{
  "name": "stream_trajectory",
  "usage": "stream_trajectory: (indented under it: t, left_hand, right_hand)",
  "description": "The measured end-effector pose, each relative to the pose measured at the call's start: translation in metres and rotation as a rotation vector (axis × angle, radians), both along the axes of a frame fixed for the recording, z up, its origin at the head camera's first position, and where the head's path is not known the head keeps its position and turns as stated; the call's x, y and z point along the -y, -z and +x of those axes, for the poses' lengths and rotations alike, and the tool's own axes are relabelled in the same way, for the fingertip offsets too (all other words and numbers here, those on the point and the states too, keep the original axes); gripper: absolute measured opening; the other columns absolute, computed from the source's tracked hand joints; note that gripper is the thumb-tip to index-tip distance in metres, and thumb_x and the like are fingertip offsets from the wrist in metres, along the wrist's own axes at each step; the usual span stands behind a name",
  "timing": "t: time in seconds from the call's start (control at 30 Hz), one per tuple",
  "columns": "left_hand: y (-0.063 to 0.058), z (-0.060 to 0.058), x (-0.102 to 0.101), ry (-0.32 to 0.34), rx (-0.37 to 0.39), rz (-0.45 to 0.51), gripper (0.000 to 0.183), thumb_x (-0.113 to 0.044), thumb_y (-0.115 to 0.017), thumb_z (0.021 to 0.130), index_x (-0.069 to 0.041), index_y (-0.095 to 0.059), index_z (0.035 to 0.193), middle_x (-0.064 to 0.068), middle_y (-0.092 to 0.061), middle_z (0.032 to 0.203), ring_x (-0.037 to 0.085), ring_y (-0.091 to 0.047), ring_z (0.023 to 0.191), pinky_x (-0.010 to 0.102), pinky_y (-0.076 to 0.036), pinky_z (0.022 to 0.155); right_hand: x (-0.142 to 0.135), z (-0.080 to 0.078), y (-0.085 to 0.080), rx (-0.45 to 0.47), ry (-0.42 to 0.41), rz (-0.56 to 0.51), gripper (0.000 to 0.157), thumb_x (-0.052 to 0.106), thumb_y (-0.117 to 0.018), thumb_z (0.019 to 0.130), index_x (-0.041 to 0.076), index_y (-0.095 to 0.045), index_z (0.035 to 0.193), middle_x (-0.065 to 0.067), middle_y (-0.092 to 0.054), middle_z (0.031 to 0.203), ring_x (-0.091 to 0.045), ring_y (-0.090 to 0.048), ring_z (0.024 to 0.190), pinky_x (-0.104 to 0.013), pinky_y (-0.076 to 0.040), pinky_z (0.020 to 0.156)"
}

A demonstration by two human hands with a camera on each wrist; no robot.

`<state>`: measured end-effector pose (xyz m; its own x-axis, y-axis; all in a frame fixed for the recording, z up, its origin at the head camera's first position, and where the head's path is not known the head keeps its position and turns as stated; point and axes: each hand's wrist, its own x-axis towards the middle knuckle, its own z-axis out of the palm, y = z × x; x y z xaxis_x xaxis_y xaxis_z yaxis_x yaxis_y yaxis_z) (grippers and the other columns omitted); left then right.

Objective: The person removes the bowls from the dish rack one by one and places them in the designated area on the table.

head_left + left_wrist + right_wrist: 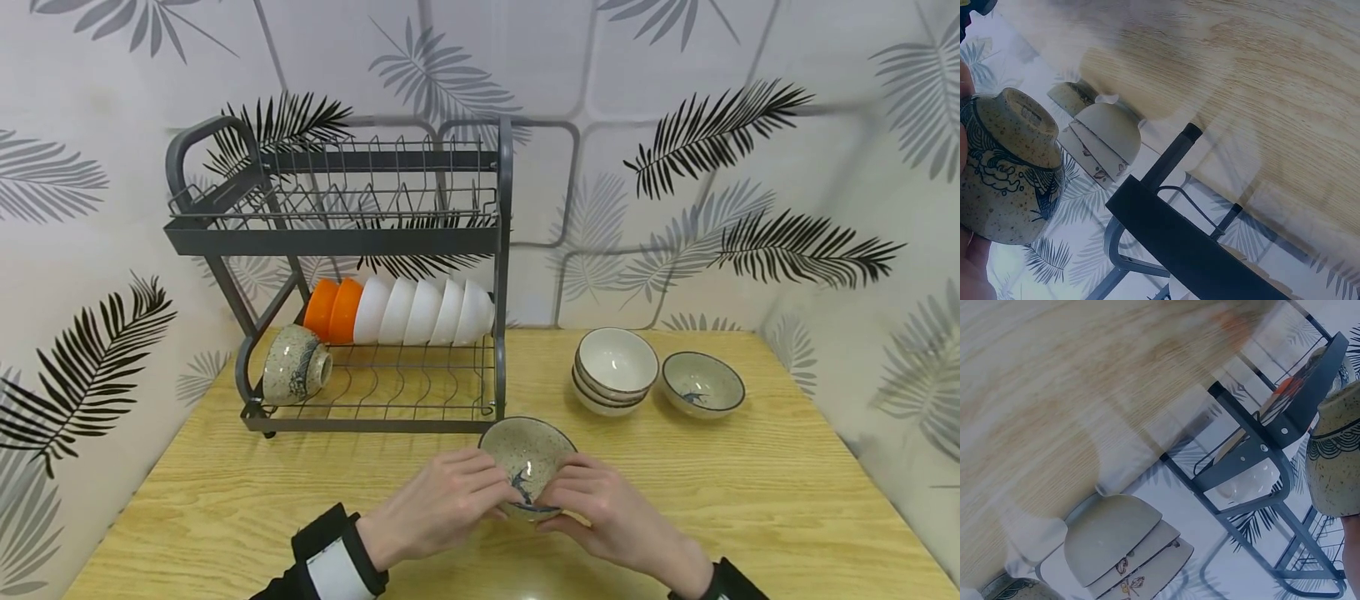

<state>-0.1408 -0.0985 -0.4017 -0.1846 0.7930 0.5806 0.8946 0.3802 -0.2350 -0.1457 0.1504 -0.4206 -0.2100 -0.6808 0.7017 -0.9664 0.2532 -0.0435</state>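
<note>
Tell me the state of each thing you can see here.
Held bowl, empty
Left hand, gripping it
Right hand, gripping it
Stacked bowls, nested, upright
Bowl beside stack, upright, empty
Dish rack, upright
Rack's speckled bowl, on its side
Orange bowls, on edge
Row of white bowls, on edge

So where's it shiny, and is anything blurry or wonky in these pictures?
Head view: mostly clear, with a white glint inside the held bowl; left wrist view: slanted and bluish, with the rack faintly mirrored in the shiny table; right wrist view: slanted too, with soft, smeary wood grain at upper left.
</note>
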Motion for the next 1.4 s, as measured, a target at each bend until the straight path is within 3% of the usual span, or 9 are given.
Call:
stream_trajectory:
  t: [0.43, 0.63, 0.77, 0.87, 1.07, 1.13, 1.23, 1.33, 1.4]
  left_hand:
    - [0.002, -0.001, -0.002, 0.009, 0.075, -0.065, 0.018, -0.023, -0.077, 0.086, -0.019, -0.069, 0.102, -0.012, -0.065, 0.089, 0.003, -0.06, 0.087, 0.016, -0.052, 0.083]
    - [0.002, 0.0, -0.002, -0.028, 0.073, -0.115, 0.025, -0.01, -0.076, 0.085, -0.022, -0.07, 0.106, -0.013, -0.07, 0.098, 0.003, -0.063, 0.096, 0.02, -0.051, 0.097]
    - [0.004, 0.001, -0.003, -0.061, 0.084, -0.099, 0.029, -0.026, -0.08, 0.086, -0.022, -0.07, 0.113, -0.012, -0.072, 0.11, 0.007, -0.063, 0.108, 0.026, -0.049, 0.106]
    - [0.005, 0.0, -0.002, -0.098, 0.105, -0.088, 0.046, -0.043, -0.08, 0.084, -0.022, -0.067, 0.122, -0.007, -0.069, 0.127, 0.012, -0.059, 0.123, 0.031, -0.047, 0.111]
    - [0.005, -0.001, 0.0, -0.151, 0.126, -0.109, 0.063, -0.05, -0.078, 0.083, -0.019, -0.061, 0.135, 0.002, -0.054, 0.151, 0.019, -0.048, 0.142, 0.037, -0.043, 0.117]
    - [0.006, -0.001, 0.002, -0.162, 0.134, -0.114, 0.064, -0.05, -0.077, 0.084, -0.018, -0.059, 0.136, 0.003, -0.052, 0.153, 0.021, -0.045, 0.145, 0.037, -0.041, 0.119]
    - [0.006, -0.001, 0.004, -0.176, 0.143, -0.113, 0.067, -0.051, -0.076, 0.084, -0.018, -0.057, 0.139, 0.004, -0.049, 0.155, 0.023, -0.043, 0.146, 0.038, -0.039, 0.12]
    - [0.006, -0.001, 0.006, -0.182, 0.147, -0.104, 0.071, -0.05, -0.077, 0.084, -0.018, -0.053, 0.143, 0.005, -0.047, 0.157, 0.024, -0.042, 0.147, 0.039, -0.039, 0.121]
    - [0.006, -0.002, 0.006, -0.187, 0.142, -0.102, 0.074, -0.05, -0.077, 0.084, -0.017, -0.051, 0.145, 0.005, -0.045, 0.158, 0.024, -0.042, 0.147, 0.04, -0.038, 0.121]
  right_hand:
    - [-0.005, 0.001, -0.001, -0.073, 0.062, 0.051, 0.015, 0.027, -0.081, 0.077, 0.02, -0.068, 0.081, 0.017, -0.07, 0.077, 0.0, -0.064, 0.071, -0.023, -0.054, 0.075]
    - [-0.008, 0.001, 0.001, -0.068, 0.058, 0.06, 0.017, 0.024, -0.084, 0.072, 0.02, -0.068, 0.08, 0.017, -0.07, 0.076, 0.0, -0.064, 0.07, -0.022, -0.054, 0.072]
    - [-0.011, 0.001, 0.001, -0.083, 0.08, 0.075, 0.018, 0.023, -0.084, 0.071, 0.021, -0.068, 0.079, 0.017, -0.07, 0.075, 0.001, -0.063, 0.068, -0.023, -0.054, 0.074]
    - [-0.015, -0.001, 0.001, -0.105, 0.099, 0.085, 0.019, 0.023, -0.085, 0.07, 0.021, -0.068, 0.079, 0.017, -0.07, 0.074, 0.001, -0.063, 0.068, -0.025, -0.055, 0.075]
    - [-0.024, -0.003, 0.002, -0.118, 0.136, 0.109, 0.019, 0.023, -0.084, 0.069, 0.02, -0.068, 0.078, 0.016, -0.07, 0.074, 0.001, -0.064, 0.067, -0.029, -0.057, 0.077]
    - [-0.027, -0.003, 0.001, -0.116, 0.149, 0.114, 0.018, 0.024, -0.083, 0.07, 0.02, -0.068, 0.078, 0.015, -0.069, 0.073, 0.0, -0.064, 0.067, -0.029, -0.057, 0.077]
    - [-0.033, -0.004, 0.0, -0.125, 0.159, 0.107, 0.014, 0.029, -0.076, 0.084, 0.019, -0.067, 0.078, 0.015, -0.069, 0.073, -0.001, -0.064, 0.067, -0.031, -0.057, 0.076]
    - [-0.038, -0.004, -0.001, -0.118, 0.18, 0.101, 0.031, 0.038, -0.059, 0.1, 0.019, -0.067, 0.077, 0.015, -0.068, 0.072, 0.0, -0.064, 0.067, -0.029, -0.057, 0.076]
    - [-0.042, -0.005, -0.001, -0.124, 0.18, 0.081, 0.041, 0.041, -0.048, 0.104, 0.018, -0.068, 0.077, 0.014, -0.068, 0.072, -0.001, -0.064, 0.066, -0.03, -0.056, 0.074]
